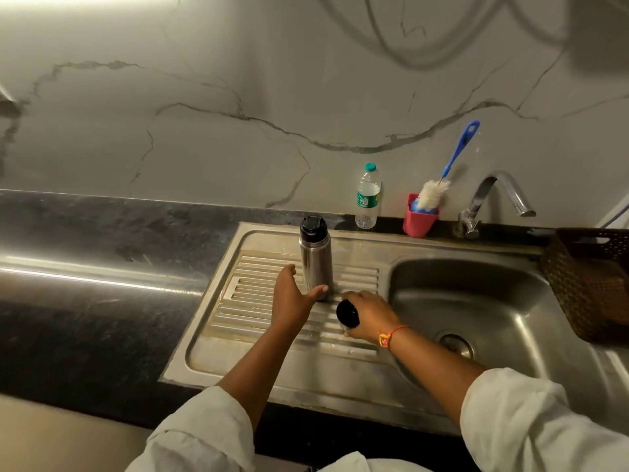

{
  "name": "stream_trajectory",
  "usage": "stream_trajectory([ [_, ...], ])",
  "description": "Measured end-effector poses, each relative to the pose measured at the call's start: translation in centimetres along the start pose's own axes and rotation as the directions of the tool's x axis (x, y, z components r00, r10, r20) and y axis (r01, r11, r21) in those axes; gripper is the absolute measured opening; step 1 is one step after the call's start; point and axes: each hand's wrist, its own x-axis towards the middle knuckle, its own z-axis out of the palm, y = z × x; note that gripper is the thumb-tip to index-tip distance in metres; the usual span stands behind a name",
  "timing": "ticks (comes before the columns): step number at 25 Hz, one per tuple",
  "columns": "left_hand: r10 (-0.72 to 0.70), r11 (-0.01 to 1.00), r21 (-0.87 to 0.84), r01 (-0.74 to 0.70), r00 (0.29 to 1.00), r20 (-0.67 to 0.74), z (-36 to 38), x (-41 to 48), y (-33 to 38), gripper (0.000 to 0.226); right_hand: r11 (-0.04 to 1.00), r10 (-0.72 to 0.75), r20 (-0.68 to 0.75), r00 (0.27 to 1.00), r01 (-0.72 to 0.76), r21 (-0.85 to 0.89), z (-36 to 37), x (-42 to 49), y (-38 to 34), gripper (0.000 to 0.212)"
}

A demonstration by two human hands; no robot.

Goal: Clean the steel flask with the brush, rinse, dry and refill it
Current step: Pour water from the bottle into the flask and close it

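Note:
The steel flask (316,264) stands upright on the ribbed drainboard (258,321), with a black stopper on its neck. My left hand (292,296) is spread just left of the flask's base, and its thumb touches the steel low down. To the right of the base, my right hand (369,315) grips the flask's cap (348,313), a steel cup with a black inside, just above the drainboard. The brush (439,185), with a blue handle and white bristles, stands in a pink holder (419,219) against the wall.
A clear plastic water bottle (367,197) stands behind the sink rim. The chrome tap (493,199) is shut off over the basin (476,301). A brown woven basket (589,284) sits at the right edge. Dark stone counter (85,267) stretches left.

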Motion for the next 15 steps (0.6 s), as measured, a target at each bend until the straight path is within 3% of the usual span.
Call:
stream_trajectory([
  [2,0.002,1.0,0.001,-0.002,1.0,-0.012,0.0,-0.4,-0.3,0.091,0.973,0.069,-0.087,0.994,-0.048,0.227,-0.1,-0.2,-0.3,0.061],
  [3,0.006,1.0,0.003,-0.006,1.0,-0.017,-0.1,-0.4,-0.3,0.091,0.886,0.148,-0.094,0.985,-0.09,0.454,-0.4,-0.3,-0.5,0.06],
  [5,0.017,1.0,0.008,-0.017,1.0,-0.024,-0.5,-0.3,-0.4,0.093,0.497,0.26,-0.005,0.966,-0.129,0.858,-1.5,-0.5,-1.1,0.055],
  [6,0.023,1.0,0.009,-0.023,0.999,-0.03,-0.7,-0.2,-0.3,0.095,0.297,0.267,0.065,0.962,-0.146,0.944,-2.1,-0.5,-1.4,0.049],
  [8,0.04,0.999,0.004,-0.04,0.998,-0.045,-1.1,0.1,0.2,0.097,0.111,0.268,0.137,0.954,-0.171,0.979,-3.4,-0.2,-1.6,0.035],
  [12,0.094,0.995,-0.02,-0.096,0.994,-0.059,-1.7,1.1,2.3,0.1,-0.247,0.272,0.151,0.95,-0.083,0.965,-5.4,0.0,-2.3,0.044],
  [14,0.129,0.991,-0.028,-0.131,0.99,-0.059,-2.0,1.7,3.5,0.1,-0.291,0.247,0.059,0.967,0.017,0.956,-7.2,0.2,-2.7,0.048],
  [15,0.143,0.989,-0.03,-0.145,0.988,-0.058,-2.1,1.9,4.0,0.1,-0.239,0.229,-0.012,0.973,0.068,0.969,-8.1,0.6,-2.9,0.05],
])
